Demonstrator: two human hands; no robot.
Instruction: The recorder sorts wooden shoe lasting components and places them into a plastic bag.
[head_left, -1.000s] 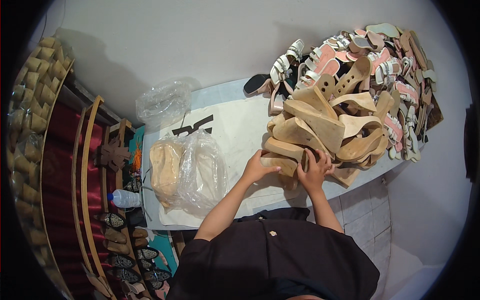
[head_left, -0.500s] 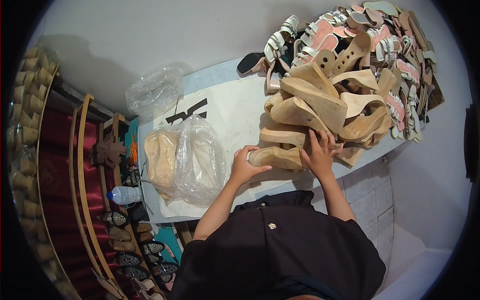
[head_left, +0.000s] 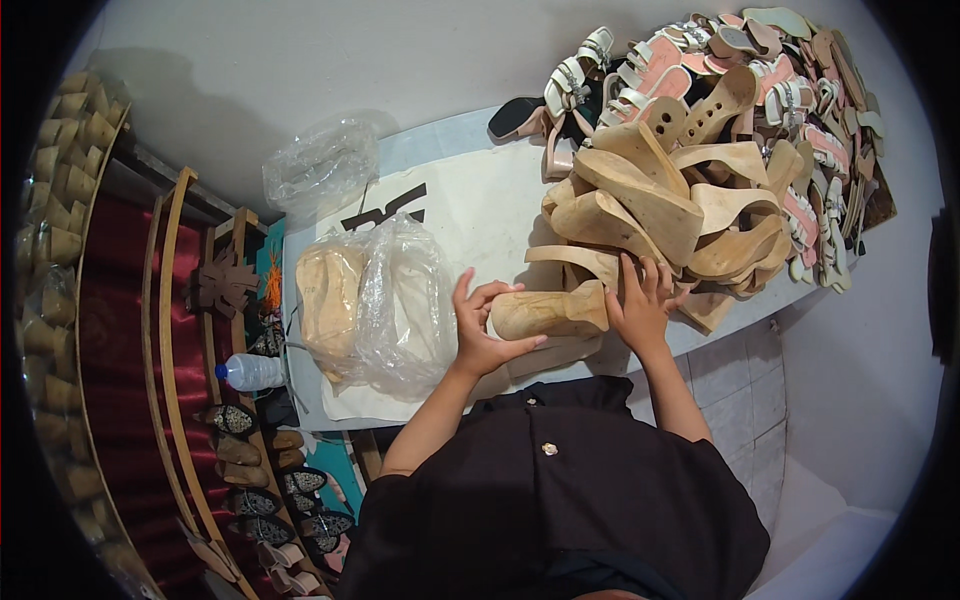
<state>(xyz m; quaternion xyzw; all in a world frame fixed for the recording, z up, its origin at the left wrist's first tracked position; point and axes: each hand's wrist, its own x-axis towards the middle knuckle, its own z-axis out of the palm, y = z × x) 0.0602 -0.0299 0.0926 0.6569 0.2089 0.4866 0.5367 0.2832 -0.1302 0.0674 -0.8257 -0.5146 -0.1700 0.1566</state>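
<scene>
My left hand (head_left: 484, 326) cups the left end of a pale wooden shoe sole (head_left: 545, 314). Its thumb runs along the near side, and its raised index finger stands off the wood. At the sole's right end is my right hand (head_left: 643, 305), fingers spread over neighbouring wood and thumb near the sole's end. Another arched wooden sole (head_left: 572, 260) lies just behind the held one. A heap of wooden wedge soles (head_left: 640, 205) rises behind my right hand, some with round holes.
A clear plastic bag (head_left: 400, 300) with wooden pieces lies left on the white sheet; a crumpled bag (head_left: 320, 165) sits behind. White and pink sandals (head_left: 655, 65) pile up at far right. Left of the table are a plastic bottle (head_left: 252, 372) and wooden racks (head_left: 172, 370) with shoes.
My left index finger has lifted and opened away from the sole. The sole has turned slightly in my hands. The whole view has shifted a little.
</scene>
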